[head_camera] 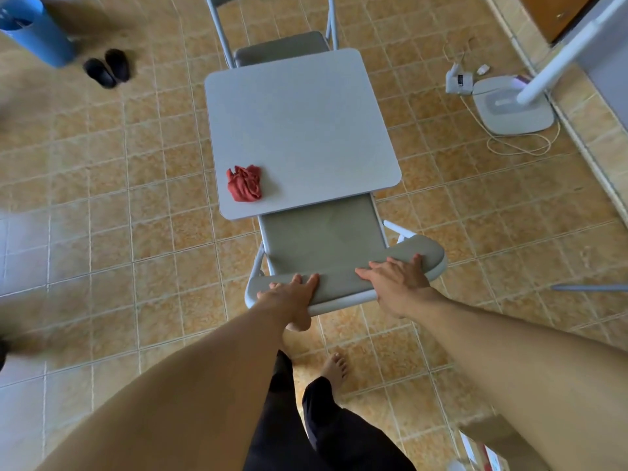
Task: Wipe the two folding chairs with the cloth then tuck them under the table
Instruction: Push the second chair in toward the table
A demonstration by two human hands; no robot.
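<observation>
The near grey folding chair [323, 239] stands at the table's front edge, its seat partly under the tabletop. My left hand [292, 294] grips the left part of its backrest [343, 283], fingers over the top and thumb behind. My right hand [396, 277] grips the right part the same way. A crumpled red cloth [245, 183] lies on the grey square table [306, 124], near its front left corner. The second folding chair [278, 45] stands at the far side, seat mostly under the table.
Tiled floor all around. A blue bin [34, 28] and a pair of black slippers [107, 68] are at the far left. A white fan base [513, 107] with a cable and charger lies at the right. My bare feet are just behind the chair.
</observation>
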